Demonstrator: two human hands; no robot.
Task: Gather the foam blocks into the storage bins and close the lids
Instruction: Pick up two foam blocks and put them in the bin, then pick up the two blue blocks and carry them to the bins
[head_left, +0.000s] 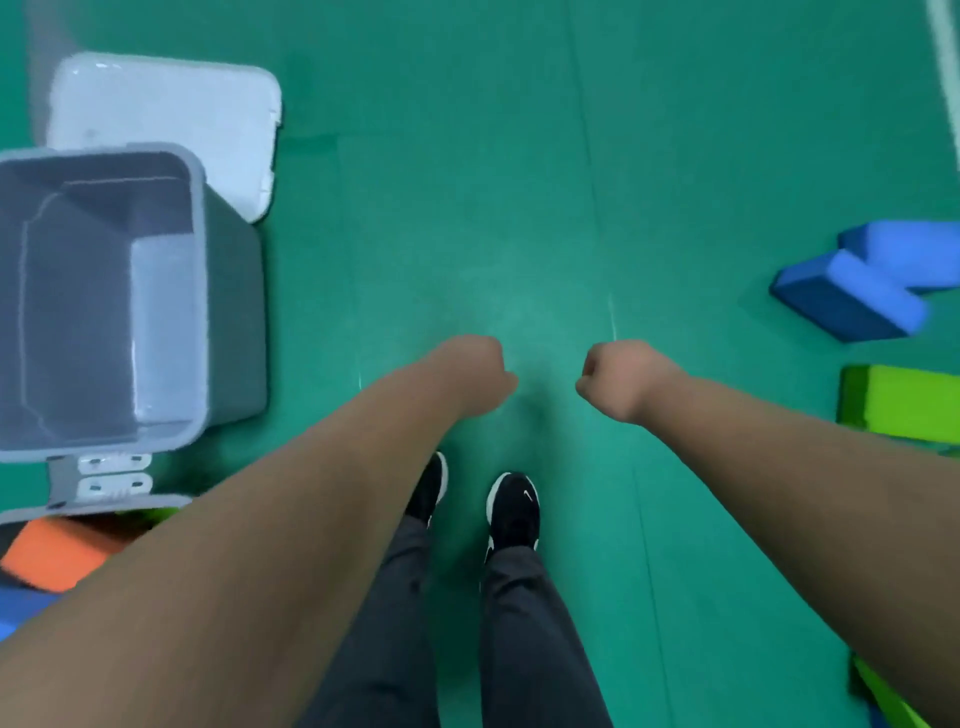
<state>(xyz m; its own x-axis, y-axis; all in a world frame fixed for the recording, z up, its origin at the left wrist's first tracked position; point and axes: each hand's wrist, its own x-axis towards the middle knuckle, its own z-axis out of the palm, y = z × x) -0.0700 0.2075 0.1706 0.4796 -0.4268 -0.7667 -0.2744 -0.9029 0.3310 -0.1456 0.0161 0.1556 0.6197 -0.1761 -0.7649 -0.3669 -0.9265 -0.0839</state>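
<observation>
Two empty fists: our left hand (475, 371) and right hand (618, 376) are curled, holding nothing. Blue blocks (852, 301) and green block (904, 400) lie at 3 o'clock. Bin (199, 291) sits at 9, lid (166, 124) off, we judge for loading.

Bin (234, 332) left, lid (166, 124) behind it, blocks (852, 296) right

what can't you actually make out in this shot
Head view, lower bin: contents beyond the orange block hidden by the left forearm and the frame edge.
Head view, green block at right: far end cut off by the right edge.
Head view, bottom-right green block: mostly under the right forearm.
</observation>
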